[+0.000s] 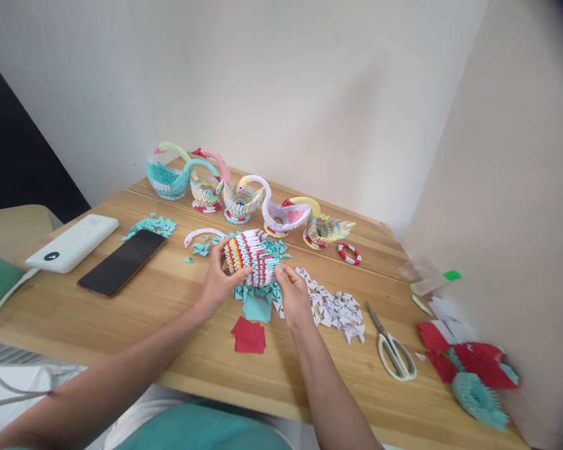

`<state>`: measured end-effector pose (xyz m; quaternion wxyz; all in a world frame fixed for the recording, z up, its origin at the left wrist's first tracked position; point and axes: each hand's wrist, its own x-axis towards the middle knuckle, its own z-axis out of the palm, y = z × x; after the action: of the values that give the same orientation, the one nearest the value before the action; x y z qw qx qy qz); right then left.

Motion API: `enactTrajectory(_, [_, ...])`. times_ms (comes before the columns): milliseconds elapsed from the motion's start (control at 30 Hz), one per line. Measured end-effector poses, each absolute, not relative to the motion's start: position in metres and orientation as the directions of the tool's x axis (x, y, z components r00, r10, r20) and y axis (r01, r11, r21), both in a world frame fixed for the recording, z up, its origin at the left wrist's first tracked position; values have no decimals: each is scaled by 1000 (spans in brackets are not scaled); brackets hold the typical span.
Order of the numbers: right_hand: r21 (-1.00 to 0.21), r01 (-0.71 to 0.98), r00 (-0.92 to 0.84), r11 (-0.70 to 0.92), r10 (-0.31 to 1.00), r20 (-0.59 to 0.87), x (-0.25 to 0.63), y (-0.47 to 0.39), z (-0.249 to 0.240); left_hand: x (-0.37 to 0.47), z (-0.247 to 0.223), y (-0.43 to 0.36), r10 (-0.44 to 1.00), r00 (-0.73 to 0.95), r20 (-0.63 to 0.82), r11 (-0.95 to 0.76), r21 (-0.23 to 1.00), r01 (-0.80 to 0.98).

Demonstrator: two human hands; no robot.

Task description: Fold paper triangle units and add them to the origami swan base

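Observation:
Between my two hands is a folded-paper swan body (251, 257), built of small interlocked pieces in white, red, yellow and light teal rows. My left hand (219, 278) grips its left side, thumb across the front. At its right edge, the fingers of my right hand (291, 290) pinch the rim. Teal folded pieces (274, 294) lie beneath it, and a heap of white folded triangles (338, 307) spreads to the right. A white curved swan neck (205, 232) with a pink tip lies just behind my left hand. Teal paper (257, 309) and red paper squares (249, 335) lie in front.
Several finished paper swans (286, 215) line the back, beside a red-and-white ring (349, 254). Scissors (394, 353) lie at right, near red paper pieces (485, 362) and a teal paper piece (478, 397). A phone (122, 262) and corded white power bank (75, 242) rest at left.

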<state>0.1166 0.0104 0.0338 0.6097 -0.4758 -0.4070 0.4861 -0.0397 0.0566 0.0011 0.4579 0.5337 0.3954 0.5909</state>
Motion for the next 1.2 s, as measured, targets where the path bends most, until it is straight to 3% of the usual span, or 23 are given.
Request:
enactTrajectory(200, [-970,-176,390,170,916,90,141,21,33,-42,4,63,987,-33,155,-159,958,-239])
enactTrajectory(367, [-969,136,541,205,804,246,176,32,25,-50,12,68,998,59,7,20,895,-446])
enactTrajectory(433, [-929,345,490,130,820,297,188,34,19,-53,14,70,992,118,-35,94,831,-549])
enactTrajectory(533, [-756,648,279,91,896,347,195,36,12,-55,17,71,975,215,-59,187,737,-650])
enactTrajectory(633, [-567,812,78,135,939,336,191,37,8,-57,17,71,949,313,-49,264,668,-696])
enactTrajectory(733, [-449,879,-26,161,956,293,184,40,7,-58,15,70,932,361,-29,295,640,-709])
enactTrajectory(900, [-400,902,-52,160,962,267,172,48,7,-60,11,70,932,360,-49,305,647,-699])
enactTrajectory(1033, [-414,902,-8,126,961,276,161,55,4,-60,10,70,923,381,-54,327,631,-703])
enactTrajectory(1200, [-514,849,42,125,953,300,156,57,0,-59,10,69,922,382,-64,328,653,-683])
